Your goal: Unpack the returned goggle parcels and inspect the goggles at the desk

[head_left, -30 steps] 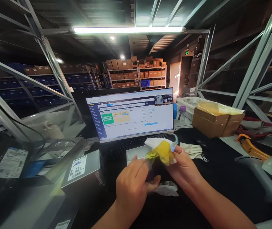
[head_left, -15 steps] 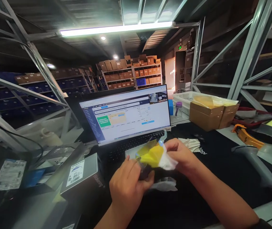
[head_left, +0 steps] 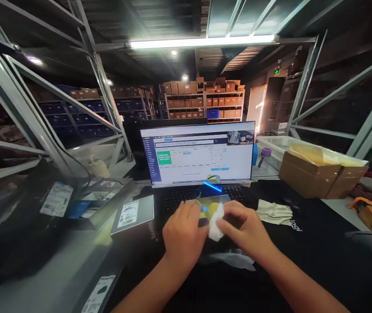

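Note:
My left hand [head_left: 186,228] is closed on what looks like a pair of glasses with a yellow-tinted lens [head_left: 212,208], held over the keyboard. A bright blue streak shows at the far part of it. My right hand [head_left: 246,224] pinches a crumpled white tissue [head_left: 216,226] against the lens. The fingers partly hide the glasses. Below the hands, a thin whitish wrapper [head_left: 238,261] lies on the black desk mat [head_left: 212,291]. A beige cloth pouch [head_left: 274,211] rests to the right of my right hand.
The lit monitor [head_left: 202,156] stands behind the keyboard [head_left: 175,198]. At the left are a grey box [head_left: 133,217] and a black bag with a label [head_left: 57,198]. Cardboard boxes [head_left: 308,174], a white basket [head_left: 273,143] and a purple-capped bottle [head_left: 264,158] stand at the right.
The view has swung left, so things sit further right. The tissue, spread over the yellow lens before, is now bunched between my hands, which are closer together. The page on the monitor looks slightly different.

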The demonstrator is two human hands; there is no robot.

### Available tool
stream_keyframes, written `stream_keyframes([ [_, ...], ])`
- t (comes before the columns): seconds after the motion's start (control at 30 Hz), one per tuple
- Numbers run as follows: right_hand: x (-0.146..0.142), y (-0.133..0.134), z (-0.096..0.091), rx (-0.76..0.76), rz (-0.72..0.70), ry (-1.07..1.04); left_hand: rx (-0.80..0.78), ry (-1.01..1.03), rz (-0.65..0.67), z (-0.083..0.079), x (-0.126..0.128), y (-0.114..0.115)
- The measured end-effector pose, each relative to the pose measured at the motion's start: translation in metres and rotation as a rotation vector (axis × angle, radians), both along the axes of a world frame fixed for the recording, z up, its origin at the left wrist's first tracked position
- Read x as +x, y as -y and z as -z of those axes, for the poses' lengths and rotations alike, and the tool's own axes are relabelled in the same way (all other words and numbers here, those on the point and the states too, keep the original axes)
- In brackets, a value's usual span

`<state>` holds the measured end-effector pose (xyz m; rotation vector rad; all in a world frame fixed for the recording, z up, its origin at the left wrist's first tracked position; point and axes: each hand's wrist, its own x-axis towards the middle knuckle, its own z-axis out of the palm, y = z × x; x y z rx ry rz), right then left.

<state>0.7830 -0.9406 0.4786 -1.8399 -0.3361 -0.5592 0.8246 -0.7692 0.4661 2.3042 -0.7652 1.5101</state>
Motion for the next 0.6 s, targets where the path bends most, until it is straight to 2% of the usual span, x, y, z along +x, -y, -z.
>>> stream_keyframes([
  [0.2,0.008,-0.018,0.015,0.167,-0.053,-0.057,0.02,-0.078,-0.035,0.004,-0.002,0.005],
  [0.43,0.011,-0.026,0.031,-0.039,0.154,0.242,0.034,-0.12,0.067,0.011,-0.002,0.009],
  [0.6,0.007,-0.021,0.022,-0.18,0.229,0.327,0.041,-0.121,0.159,0.012,-0.002,0.012],
])
